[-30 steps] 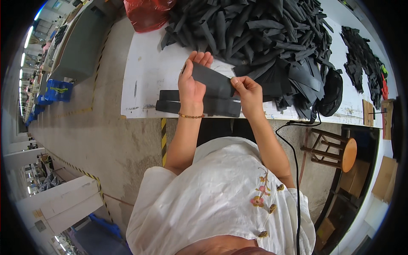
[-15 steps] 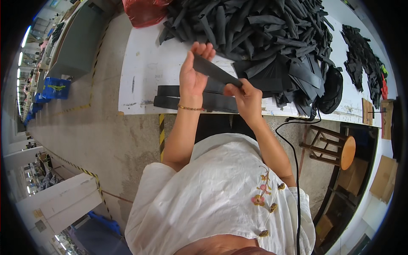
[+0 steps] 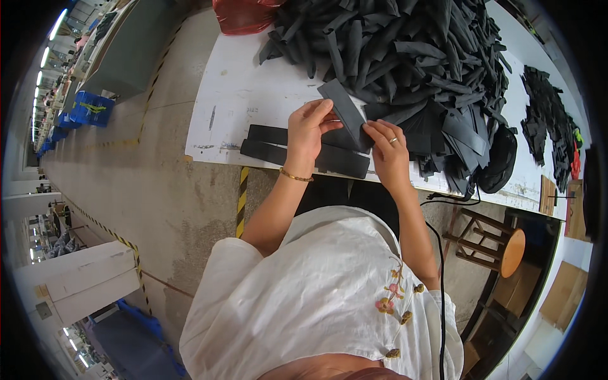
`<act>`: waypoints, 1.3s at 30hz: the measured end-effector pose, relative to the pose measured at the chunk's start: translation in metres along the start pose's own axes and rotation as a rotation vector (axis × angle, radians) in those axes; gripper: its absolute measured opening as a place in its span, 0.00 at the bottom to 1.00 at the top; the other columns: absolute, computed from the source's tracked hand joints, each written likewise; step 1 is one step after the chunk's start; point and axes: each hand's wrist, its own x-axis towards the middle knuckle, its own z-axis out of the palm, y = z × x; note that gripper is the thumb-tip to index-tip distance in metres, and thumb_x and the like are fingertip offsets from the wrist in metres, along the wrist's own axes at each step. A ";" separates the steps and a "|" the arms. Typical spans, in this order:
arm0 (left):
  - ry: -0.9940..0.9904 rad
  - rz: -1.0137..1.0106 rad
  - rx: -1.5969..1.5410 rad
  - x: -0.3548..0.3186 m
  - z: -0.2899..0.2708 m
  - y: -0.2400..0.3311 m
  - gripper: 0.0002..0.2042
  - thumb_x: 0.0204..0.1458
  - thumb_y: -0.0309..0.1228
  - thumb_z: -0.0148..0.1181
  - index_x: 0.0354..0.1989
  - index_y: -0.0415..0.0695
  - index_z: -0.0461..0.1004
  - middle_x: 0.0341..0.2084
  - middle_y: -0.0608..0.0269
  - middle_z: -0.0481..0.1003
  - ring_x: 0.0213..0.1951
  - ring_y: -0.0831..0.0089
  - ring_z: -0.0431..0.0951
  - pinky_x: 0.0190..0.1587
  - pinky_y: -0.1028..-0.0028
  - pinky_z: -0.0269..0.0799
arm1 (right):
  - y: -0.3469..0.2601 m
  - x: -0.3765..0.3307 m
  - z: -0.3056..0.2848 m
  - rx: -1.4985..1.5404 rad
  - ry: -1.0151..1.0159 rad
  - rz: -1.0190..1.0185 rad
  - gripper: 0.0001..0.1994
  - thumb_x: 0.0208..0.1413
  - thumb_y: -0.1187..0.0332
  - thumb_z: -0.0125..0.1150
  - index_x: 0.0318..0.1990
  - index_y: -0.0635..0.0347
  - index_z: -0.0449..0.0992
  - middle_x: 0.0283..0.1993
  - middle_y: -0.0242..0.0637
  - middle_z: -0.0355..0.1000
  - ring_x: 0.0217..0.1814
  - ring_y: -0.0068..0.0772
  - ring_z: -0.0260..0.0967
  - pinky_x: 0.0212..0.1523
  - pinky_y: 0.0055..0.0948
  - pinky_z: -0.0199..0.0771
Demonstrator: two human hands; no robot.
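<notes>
Above the table's near edge, a flat dark grey fabric strip [image 3: 344, 109] is held at a slant, its far end pointing away to the left. My left hand [image 3: 308, 132] pinches its left edge between thumb and fingers. The strip's lower right end is gripped by my right hand [image 3: 389, 152], with a ring on one finger. Just beneath my hands lie longer flat dark strips [image 3: 272, 152], side by side along the table edge. Beyond is a large heap of loose, curled dark strips [image 3: 411, 47], and flat strips [image 3: 461, 134] fan out to the right.
A red plastic bag [image 3: 244, 16] sits at the far left of the white table [image 3: 221, 82]. On the right are a black bag [image 3: 499, 161], a hanging black cable [image 3: 437, 240] and a wooden stool [image 3: 510, 250]. Blue crates [image 3: 92, 109] stand on the floor at left.
My left hand has gone from an open palm under the strip to pinching its edge. The strip now points farther away, and the view has turned slightly.
</notes>
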 end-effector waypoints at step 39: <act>-0.314 -0.119 0.167 -0.008 -0.004 -0.027 0.12 0.56 0.33 0.63 0.41 0.35 0.77 0.29 0.65 0.77 0.30 0.78 0.77 0.36 0.78 0.74 | -0.004 -0.006 0.026 1.079 0.103 0.851 0.06 0.58 0.69 0.64 0.35 0.63 0.79 0.30 0.23 0.73 0.31 0.11 0.64 0.34 0.14 0.62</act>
